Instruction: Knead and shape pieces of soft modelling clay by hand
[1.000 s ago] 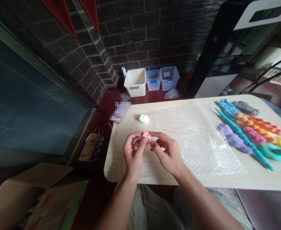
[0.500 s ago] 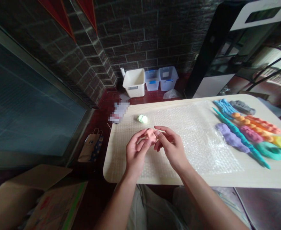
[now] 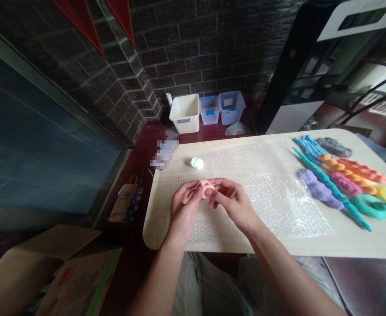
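Observation:
Between my hands, above the bubble wrap (image 3: 261, 188), is a small lump of salmon-pink modelling clay (image 3: 207, 186). My left hand (image 3: 185, 208) grips it from the left, with fingers curled behind it and the thumb in front. From the other side my right hand (image 3: 234, 202) pinches the same lump, its thumb pressed on the front face. Fingers hide part of the clay. A pale green-white lump (image 3: 196, 163) lies on the bubble wrap just beyond my hands, touched by neither.
On the right of the table (image 3: 318, 248) lie several coloured clay pieces, among them a long teal roll (image 3: 333, 188), a purple lump (image 3: 319, 189) and a blue one (image 3: 309, 148). Storage bins (image 3: 185, 114) stand on the floor behind. An open cardboard box (image 3: 77, 281) sits lower left.
My right hand has shifted slightly left, and its fingers now close onto the pink clay. The lump has turned a little between my hands; the green-white lump stays put.

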{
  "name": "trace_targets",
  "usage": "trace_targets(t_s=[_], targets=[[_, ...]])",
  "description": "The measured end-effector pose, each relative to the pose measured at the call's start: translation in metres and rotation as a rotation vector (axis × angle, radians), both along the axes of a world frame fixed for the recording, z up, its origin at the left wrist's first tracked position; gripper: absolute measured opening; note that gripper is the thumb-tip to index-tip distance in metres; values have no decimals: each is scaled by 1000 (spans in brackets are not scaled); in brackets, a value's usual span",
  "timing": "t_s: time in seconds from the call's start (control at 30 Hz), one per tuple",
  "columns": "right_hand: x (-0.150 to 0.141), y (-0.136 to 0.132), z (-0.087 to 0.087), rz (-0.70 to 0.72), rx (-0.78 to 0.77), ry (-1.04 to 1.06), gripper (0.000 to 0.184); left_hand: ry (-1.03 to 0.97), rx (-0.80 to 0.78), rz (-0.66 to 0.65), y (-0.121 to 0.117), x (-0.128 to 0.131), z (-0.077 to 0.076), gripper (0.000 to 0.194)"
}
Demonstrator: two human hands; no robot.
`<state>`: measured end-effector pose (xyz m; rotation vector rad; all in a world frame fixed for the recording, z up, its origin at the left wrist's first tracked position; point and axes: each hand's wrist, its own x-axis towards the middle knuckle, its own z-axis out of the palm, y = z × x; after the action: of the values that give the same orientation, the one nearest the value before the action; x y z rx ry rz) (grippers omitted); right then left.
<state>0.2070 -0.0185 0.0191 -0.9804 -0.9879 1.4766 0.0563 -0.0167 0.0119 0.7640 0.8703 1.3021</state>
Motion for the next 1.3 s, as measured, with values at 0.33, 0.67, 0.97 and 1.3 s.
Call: trace_targets(t_s=[0.33, 0.67, 0.97, 1.3], targets=[[3, 1, -1, 109, -170, 193, 36, 92, 28, -97, -3, -10, 11, 21], [-3, -2, 11, 14, -60, 135, 44, 37, -4, -102, -10, -8, 19, 21], [-22, -21, 33, -473, 373, -311, 22, -49, -1, -43, -19, -7, 41, 29], [-55, -39, 42, -314, 769, -595, 26, -5, 112, 120, -30, -42, 68, 43]])
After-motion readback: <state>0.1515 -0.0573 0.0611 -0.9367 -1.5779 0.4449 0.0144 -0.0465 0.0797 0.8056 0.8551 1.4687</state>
